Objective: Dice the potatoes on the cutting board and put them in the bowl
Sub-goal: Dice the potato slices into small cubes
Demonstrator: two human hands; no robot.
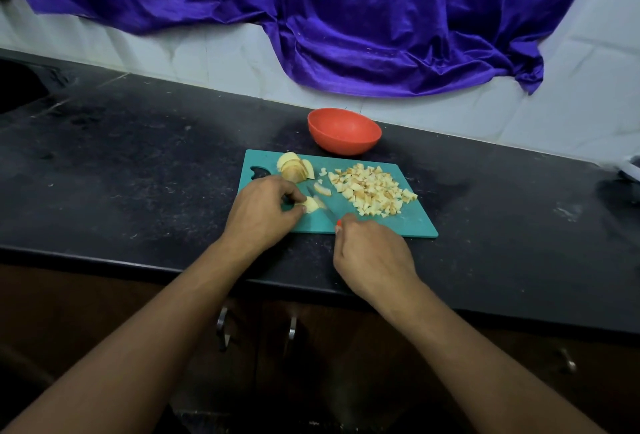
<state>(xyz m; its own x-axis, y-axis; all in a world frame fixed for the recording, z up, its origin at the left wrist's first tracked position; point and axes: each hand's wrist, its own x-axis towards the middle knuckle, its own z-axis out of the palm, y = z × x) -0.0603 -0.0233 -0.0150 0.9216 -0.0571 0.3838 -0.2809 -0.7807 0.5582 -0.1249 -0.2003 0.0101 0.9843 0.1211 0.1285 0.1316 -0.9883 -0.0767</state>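
Note:
A teal cutting board [412, 224] lies on the black counter. My left hand [263, 211] pinches a pale potato piece [311, 205] at the board's near left. My right hand [372, 255] grips a knife by its red handle; the blade [320, 203] lies against that piece. A stack of potato slices [294, 166] sits at the board's far left, with one loose slice [322, 189] beside the blade. A heap of diced potato [372, 191] covers the board's right half. Behind the board stands a red bowl [344, 130], which looks empty.
The black counter [138, 163] runs left and right, its front edge just below my wrists. A blue cloth [346, 17] hangs on the tiled wall behind the bowl. A sink recess [17, 87] is at the far left. Cabinet handles [221, 326] are under the counter.

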